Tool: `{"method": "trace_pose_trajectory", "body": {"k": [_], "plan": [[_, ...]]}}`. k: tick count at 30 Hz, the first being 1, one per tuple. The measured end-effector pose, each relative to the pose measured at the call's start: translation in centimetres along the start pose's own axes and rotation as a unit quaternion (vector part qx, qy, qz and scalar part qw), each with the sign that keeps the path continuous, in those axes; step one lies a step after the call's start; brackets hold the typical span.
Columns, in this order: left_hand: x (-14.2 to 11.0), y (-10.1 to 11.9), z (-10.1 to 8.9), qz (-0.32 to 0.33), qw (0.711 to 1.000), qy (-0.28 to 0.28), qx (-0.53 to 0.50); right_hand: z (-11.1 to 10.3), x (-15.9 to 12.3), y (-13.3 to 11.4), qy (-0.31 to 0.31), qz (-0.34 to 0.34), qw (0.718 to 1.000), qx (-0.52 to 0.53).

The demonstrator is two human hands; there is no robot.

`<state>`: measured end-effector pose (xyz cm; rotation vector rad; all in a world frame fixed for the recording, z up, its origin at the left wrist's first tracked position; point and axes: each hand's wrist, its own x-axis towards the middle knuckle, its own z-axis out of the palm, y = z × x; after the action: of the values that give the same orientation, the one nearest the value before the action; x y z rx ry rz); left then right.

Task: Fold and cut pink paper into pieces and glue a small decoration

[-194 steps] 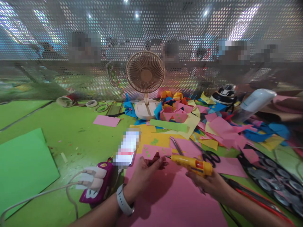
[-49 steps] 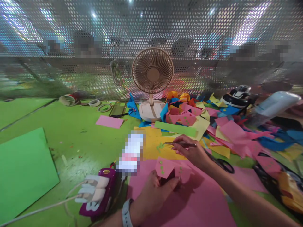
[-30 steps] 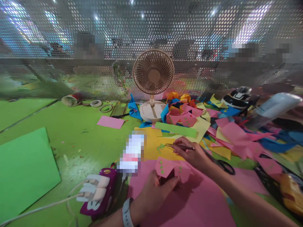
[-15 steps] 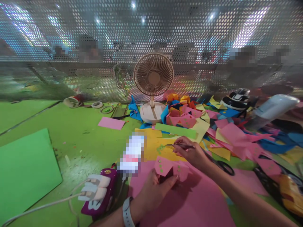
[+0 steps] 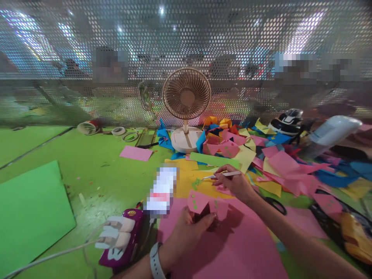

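Glue gun (image 5: 356, 234) moved from right hand (image 5: 235, 186) to far right; that hand pinches tweezers (image 5: 232, 174), tips by green bits (image 5: 197, 182). Left hand (image 5: 188, 234) pinches folded pink paper (image 5: 196, 202) above pink sheet (image 5: 247, 252). Phone (image 5: 162, 190) left; scissors partly blocked by forearm; paper scraps (image 5: 283, 162), fan (image 5: 187, 97) beyond.

The scene is rather dim. Above the fan (image 5: 186, 97), small lamps (image 5: 161, 10) glare through the mesh panel (image 5: 186, 54), with streaky light bands (image 5: 305, 31) to either side of it. A pale sheen marks the tabletop (image 5: 101, 166) left of the fan; soft shadows darken the pink sheet (image 5: 247, 240) before it. Pixelation hides the phone screen (image 5: 162, 190) in front of the fan; behind it, the background blurs.
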<state>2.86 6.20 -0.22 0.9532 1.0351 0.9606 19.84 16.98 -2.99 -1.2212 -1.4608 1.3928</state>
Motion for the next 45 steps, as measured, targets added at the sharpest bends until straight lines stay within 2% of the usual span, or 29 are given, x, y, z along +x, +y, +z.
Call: {"method": "trace_pose_trajectory", "body": {"k": [4,7,9,11,14,22,29,39,42,45], "plan": [[0.1,-0.1,0.0,-0.002,1.0,0.007,0.016,-0.1,-0.2,-0.1,-0.009,-0.012,1.0,-0.019],[0.2,-0.4,-0.1,-0.002,1.0,0.004,0.017,-0.4,-0.9,-0.8,-0.028,-0.068,0.993,-0.097],[0.2,-0.5,-0.2,-0.002,1.0,-0.003,0.017,-0.8,-1.3,-1.4,-0.053,-0.127,0.972,-0.19],[0.2,-0.6,-0.2,-0.003,1.0,-0.005,0.021,-1.1,-1.5,-1.9,-0.082,-0.187,0.938,-0.279],[0.2,-0.5,-0.1,-0.002,1.0,-0.005,0.022,-1.4,-1.5,-2.2,-0.106,-0.233,0.91,-0.327],[0.1,-0.5,-0.1,-0.008,1.0,-0.012,0.001,-0.9,-1.4,-1.3,-0.11,-0.189,0.949,-0.229],[0.1,-0.4,-0.1,-0.012,1.0,0.0,0.012,-0.7,-1.3,-1.0,-0.112,-0.17,0.96,-0.192],[0.3,-0.3,-0.1,-0.009,1.0,0.005,-0.004,-0.9,-1.1,-1.2,-0.064,-0.132,0.978,-0.151],[0.5,-0.3,-0.3,-0.018,0.999,0.013,-0.031,-1.1,-0.9,-1.4,-0.047,-0.12,0.986,-0.103],[0.8,-0.5,-0.5,-0.036,0.997,0.022,-0.063,-1.1,-0.5,-1.5,-0.016,-0.09,0.996,-0.012]]}}
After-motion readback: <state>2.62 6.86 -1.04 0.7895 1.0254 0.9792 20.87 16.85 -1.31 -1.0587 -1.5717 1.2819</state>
